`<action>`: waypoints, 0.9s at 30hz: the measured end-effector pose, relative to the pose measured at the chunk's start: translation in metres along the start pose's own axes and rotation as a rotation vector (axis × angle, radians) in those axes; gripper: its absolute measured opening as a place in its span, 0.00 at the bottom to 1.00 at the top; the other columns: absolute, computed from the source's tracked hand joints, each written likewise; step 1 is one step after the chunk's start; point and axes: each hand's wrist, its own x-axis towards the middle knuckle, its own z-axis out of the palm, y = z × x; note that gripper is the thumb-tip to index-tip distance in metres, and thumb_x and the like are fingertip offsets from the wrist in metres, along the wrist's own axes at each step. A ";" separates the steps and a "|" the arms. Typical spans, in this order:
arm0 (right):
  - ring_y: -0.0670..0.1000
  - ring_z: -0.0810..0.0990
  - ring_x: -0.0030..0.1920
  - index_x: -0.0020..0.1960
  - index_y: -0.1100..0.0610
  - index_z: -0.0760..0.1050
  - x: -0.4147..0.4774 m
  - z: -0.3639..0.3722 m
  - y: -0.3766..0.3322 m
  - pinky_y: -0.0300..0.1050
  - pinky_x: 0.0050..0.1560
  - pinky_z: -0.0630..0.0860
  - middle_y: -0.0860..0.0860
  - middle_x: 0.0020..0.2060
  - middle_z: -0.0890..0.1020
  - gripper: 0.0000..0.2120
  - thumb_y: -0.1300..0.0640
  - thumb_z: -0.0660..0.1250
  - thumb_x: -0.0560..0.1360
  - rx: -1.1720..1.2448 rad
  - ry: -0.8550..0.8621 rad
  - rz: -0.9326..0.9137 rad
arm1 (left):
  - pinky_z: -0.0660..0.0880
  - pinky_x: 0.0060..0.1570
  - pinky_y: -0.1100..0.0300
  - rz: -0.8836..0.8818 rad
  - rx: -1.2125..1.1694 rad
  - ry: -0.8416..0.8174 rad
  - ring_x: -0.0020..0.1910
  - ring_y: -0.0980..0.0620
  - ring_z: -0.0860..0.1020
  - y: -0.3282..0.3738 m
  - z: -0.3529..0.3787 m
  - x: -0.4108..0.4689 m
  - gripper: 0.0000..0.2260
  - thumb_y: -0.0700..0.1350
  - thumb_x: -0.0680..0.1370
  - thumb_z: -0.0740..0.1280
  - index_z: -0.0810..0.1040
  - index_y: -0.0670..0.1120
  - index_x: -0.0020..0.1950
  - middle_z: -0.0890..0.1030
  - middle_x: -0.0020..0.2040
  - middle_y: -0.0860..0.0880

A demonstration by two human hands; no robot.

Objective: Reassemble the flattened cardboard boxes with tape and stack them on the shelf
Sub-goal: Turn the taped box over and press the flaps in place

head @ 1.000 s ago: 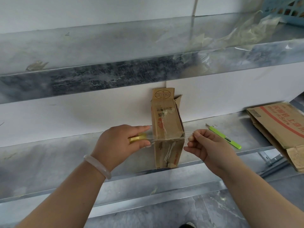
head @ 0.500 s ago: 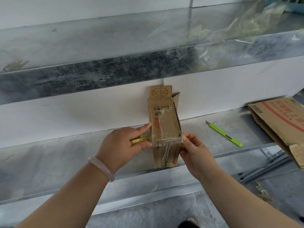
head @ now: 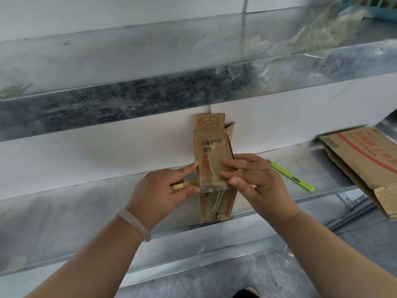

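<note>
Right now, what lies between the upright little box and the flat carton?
Head view: a green utility knife on the metal shelf, plus the right hand touching the box.

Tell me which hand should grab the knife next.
Right, probably. The right hand lies open on the box, and the knife sits on the shelf just to its right. The left hand grips the tape roll on the box's other side.
</note>
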 end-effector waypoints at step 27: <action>0.50 0.75 0.67 0.61 0.50 0.81 0.011 0.038 -0.017 0.57 0.67 0.70 0.45 0.61 0.81 0.14 0.50 0.67 0.77 -0.358 -0.104 -0.279 | 0.73 0.42 0.70 -0.004 -0.205 0.137 0.42 0.60 0.79 -0.016 -0.004 -0.016 0.21 0.66 0.68 0.67 0.73 0.71 0.60 0.81 0.41 0.61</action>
